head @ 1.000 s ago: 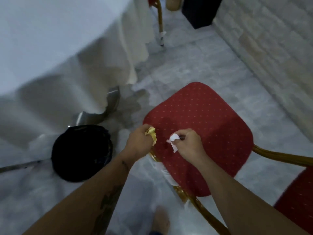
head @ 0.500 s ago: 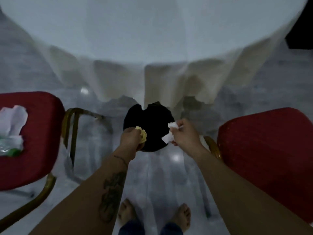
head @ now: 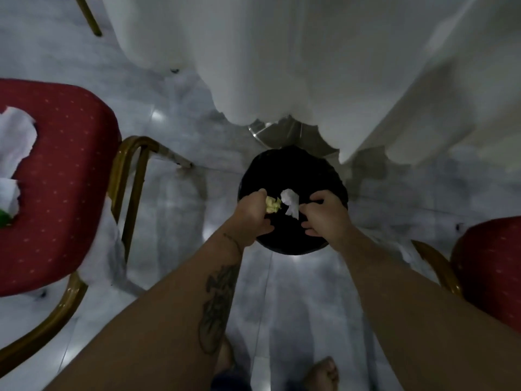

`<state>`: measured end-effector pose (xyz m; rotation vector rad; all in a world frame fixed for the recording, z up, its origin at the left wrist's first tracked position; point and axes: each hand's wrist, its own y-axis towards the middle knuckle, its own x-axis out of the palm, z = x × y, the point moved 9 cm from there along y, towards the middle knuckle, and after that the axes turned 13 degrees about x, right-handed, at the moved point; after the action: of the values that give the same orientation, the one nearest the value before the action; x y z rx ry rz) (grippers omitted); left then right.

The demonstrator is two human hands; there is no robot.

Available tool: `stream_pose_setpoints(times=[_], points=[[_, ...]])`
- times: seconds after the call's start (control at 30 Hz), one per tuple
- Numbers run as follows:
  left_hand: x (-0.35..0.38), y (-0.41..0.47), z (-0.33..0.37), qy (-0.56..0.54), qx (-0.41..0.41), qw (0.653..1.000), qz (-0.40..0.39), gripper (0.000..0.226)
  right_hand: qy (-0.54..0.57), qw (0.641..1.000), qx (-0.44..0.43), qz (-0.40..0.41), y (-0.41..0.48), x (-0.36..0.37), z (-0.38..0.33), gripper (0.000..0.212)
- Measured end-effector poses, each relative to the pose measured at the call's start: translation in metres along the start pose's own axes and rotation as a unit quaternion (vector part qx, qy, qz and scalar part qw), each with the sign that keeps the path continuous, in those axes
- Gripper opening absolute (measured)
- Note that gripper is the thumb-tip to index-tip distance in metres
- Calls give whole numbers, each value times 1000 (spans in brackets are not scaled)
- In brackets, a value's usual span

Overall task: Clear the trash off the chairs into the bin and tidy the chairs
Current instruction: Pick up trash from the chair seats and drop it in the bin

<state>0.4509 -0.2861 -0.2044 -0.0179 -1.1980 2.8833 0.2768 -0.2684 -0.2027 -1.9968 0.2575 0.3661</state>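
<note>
Both of my hands hover over the round black bin point(head: 293, 170) on the floor. My left hand point(head: 251, 215) has its thumb spread away from its fingers, and a crumpled yellow wad point(head: 273, 204) sits just off those fingers above the bin's mouth. My right hand point(head: 324, 215) is spread the same way, with a white paper scrap point(head: 291, 204) at its fingertips, loose over the bin. To the left, a red chair seat point(head: 62, 170) carries torn white paper point(head: 15, 139) and a green bit point(head: 4, 220). Another red chair point(head: 490, 269) shows at the right edge.
A table draped in a white cloth point(head: 282, 52) hangs just beyond the bin, its metal base point(head: 282, 134) showing beneath. Gold chair legs point(head: 132, 170) stand left of the bin. My bare feet point(head: 324, 371) are on the pale marble floor.
I turned from the right chair to the bin and leaned in over it. Both hands moved above its mouth and opened, letting the yellow wad and white scrap loose.
</note>
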Motion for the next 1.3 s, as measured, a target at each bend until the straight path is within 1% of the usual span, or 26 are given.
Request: stream_pose_setpoints(times=[0.03, 0.1, 0.13, 0.23, 0.27, 0.37, 0.43, 0.5, 0.57, 0.6, 0.67, 0.73, 0.83, 0.9, 0.97, 1.03, 1.1, 1.2, 1.3], points=[[-6, -4, 1, -3, -6, 1000, 4, 38, -12, 1000, 7, 0, -1, 2, -1, 28], [-18, -7, 0, 16, -17, 1000, 3, 19, -42, 999, 7, -3, -8, 6, -6, 29], [-28, -8, 1, 22, -24, 999, 13, 16, -58, 998, 1, -10, -14, 11, -10, 28], [-60, -19, 16, 26, -19, 999, 26, 23, -72, 996, -36, -35, -42, 25, -29, 10], [-64, -24, 17, 29, -21, 999, 23, 25, -82, 995, -43, -43, -47, 29, -30, 9], [-99, -50, 45, 35, 8, 998, 45, 26, -113, 988, -79, -69, -84, 54, -55, 22], [-129, -73, 67, 47, 38, 996, 67, 19, -129, 983, -102, -76, -115, 73, -74, 21], [-166, -95, 89, 51, 65, 991, 102, 15, -147, 977, -126, -88, -148, 94, -95, 17], [-202, -116, 105, 43, 83, 987, 128, 16, -166, 970, -145, -100, -177, 115, -114, 15], [-223, -127, 114, 37, 93, 985, 143, 18, -171, 966, -157, -111, -192, 128, -125, 14], [-270, -145, 124, 31, 106, 976, 190, 29, -193, 954, -189, -130, -224, 156, -146, 16], [-318, -162, 128, 15, 120, 961, 250, 30, -225, 938, -221, -142, -251, 187, -167, 18], [-380, -194, 137, 69, 120, 926, 352, 29, -260, 915, -269, -151, -278, 232, -191, 24], [-422, -203, 132, 93, 108, 898, 416, 33, -282, 901, -287, -161, -289, 271, -203, 33], [-448, -197, 126, 87, 101, 889, 439, 39, -296, 894, -293, -165, -291, 302, -210, 44], [-465, -176, 119, 82, 80, 898, 424, 52, -325, 883, -304, -148, -287, 330, -217, 58], [-475, -153, 116, 72, 61, 910, 404, 72, -375, 864, -314, -121, -280, 357, -223, 69], [-476, -121, 115, 61, 55, 922, 380, 97, -468, 815, -327, -96, -269, 389, -231, 77], [-483, -88, 107, 82, 46, 930, 354, 107, -516, 775, -352, -89, -260, 419, -240, 84]])
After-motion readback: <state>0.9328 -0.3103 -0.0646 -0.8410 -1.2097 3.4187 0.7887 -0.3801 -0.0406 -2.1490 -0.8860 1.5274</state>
